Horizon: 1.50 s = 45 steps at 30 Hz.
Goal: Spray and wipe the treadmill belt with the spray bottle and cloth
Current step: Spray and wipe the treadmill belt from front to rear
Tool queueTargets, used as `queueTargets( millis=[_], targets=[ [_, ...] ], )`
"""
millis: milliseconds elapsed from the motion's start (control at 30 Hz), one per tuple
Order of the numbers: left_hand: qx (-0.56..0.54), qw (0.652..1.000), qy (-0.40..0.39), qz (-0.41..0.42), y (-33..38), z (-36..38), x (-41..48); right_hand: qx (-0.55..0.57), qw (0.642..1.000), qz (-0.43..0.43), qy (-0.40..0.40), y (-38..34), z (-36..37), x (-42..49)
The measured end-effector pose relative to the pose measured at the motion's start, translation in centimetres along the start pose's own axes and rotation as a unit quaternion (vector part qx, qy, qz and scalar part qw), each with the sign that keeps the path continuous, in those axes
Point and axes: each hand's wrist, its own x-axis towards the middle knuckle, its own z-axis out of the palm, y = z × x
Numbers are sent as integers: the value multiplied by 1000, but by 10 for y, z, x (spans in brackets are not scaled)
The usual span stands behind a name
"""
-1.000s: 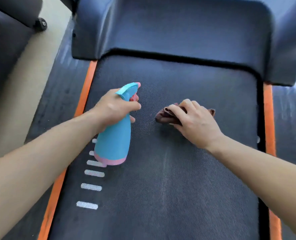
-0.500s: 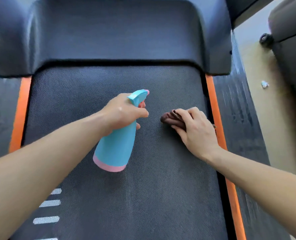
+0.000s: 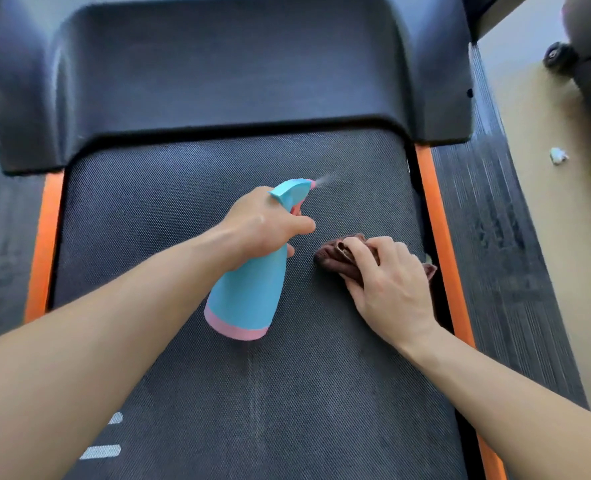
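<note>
The dark textured treadmill belt (image 3: 169,209) fills the middle of the view. My left hand (image 3: 262,225) grips a light-blue spray bottle (image 3: 249,296) with a pink base, held tilted above the belt. A thin mist leaves its nozzle toward the far right. My right hand (image 3: 387,282) presses a crumpled brown cloth (image 3: 332,256) flat on the belt near its right edge, just right of the bottle. Most of the cloth is hidden under my fingers.
The black motor cover (image 3: 231,74) spans the far end of the belt. Orange strips (image 3: 439,230) and ribbed side rails (image 3: 494,237) flank the belt. Beige floor (image 3: 560,220) on the right carries a small white scrap (image 3: 559,155) and a wheeled dark object (image 3: 560,58).
The view has swung left to right across the belt. Both hands have moved toward the belt's right side, and the bottle now sprays a mist.
</note>
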Motion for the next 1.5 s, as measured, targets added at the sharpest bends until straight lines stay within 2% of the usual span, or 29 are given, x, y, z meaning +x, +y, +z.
queueTargets(
  millis=[233,400,533,667,733,800,900,967,1033,1067,1133,1233,1300,1367,1433,1500],
  targets=[
    [-36,999,1,7,-8,-8,-6,6,1000,-6,14,-3,0,0],
    [2,999,42,-12,-19,-16,-9,29,999,-2,26,-15,3,11],
    [-40,998,50,-12,-28,-22,-11,52,996,62,44,-17,2,37],
    [-74,996,44,-11,-29,-33,-9,13,983,168,80,12,7,101],
    [-77,995,53,-14,-28,-38,-7,-9,977,203,67,18,12,138],
    [-82,994,68,-17,-25,-45,-4,-35,978,203,44,5,20,161],
    [-103,991,85,-20,-24,-56,1,-46,992,116,29,-25,23,151],
    [-111,989,90,-26,-24,-63,4,-7,1000,-6,7,-35,21,119],
    [-113,989,92,-26,-27,-68,7,8,989,-146,-30,-33,19,90],
    [-112,989,91,-24,-28,-69,8,3,982,-186,-39,-26,16,89],
    [-105,990,94,-27,-31,-70,9,-11,986,-162,-25,-16,16,115],
    [-103,990,92,-29,-37,-68,8,-34,999,2,2,-8,19,177],
    [-111,990,83,-24,-41,-68,5,-19,999,43,1,-14,21,181],
    [-117,989,82,-24,-44,-69,1,13,999,-32,6,-30,23,143],
    [-116,989,86,-25,-47,-72,-1,45,985,-164,-37,-42,20,91],
    [-119,989,86,-30,-49,-74,-3,43,965,-246,-75,-40,17,80]
  ],
)
